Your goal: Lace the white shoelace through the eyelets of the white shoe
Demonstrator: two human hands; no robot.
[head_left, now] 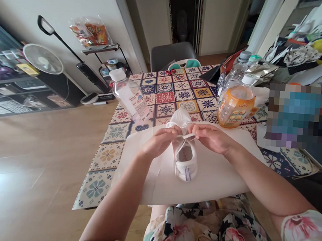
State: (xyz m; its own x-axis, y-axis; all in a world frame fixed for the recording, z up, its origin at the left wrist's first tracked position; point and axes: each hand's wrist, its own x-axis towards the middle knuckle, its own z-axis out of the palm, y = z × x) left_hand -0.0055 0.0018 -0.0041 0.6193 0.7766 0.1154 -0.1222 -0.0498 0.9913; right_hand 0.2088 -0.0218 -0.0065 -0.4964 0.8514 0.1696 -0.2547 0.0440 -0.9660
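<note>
A white shoe (pixel 186 170) stands on a white sheet (pixel 215 176), its heel toward me and its toe pointing away. My left hand (pixel 162 140) pinches a white shoelace (pixel 187 136) at the left of the shoe's upper front. From the right, my right hand (pixel 211 137) grips the same lace, with thumb and fingers pressed together. The lace crosses over the tongue area between my hands, and one strand hangs down along the shoe's left side. Some white material (pixel 179 117) shows just beyond my fingers; I cannot tell whether it belongs to the shoe.
On the patterned tablecloth (pixel 115 133), a clear bottle (pixel 131 96) stands at left and an orange-labelled bottle (pixel 234 104) at right. Red scissors (pixel 174 74) lie near the far edge. A cluttered pile (pixel 302 53) fills the right side. A grey chair (pixel 174 54) is behind the table.
</note>
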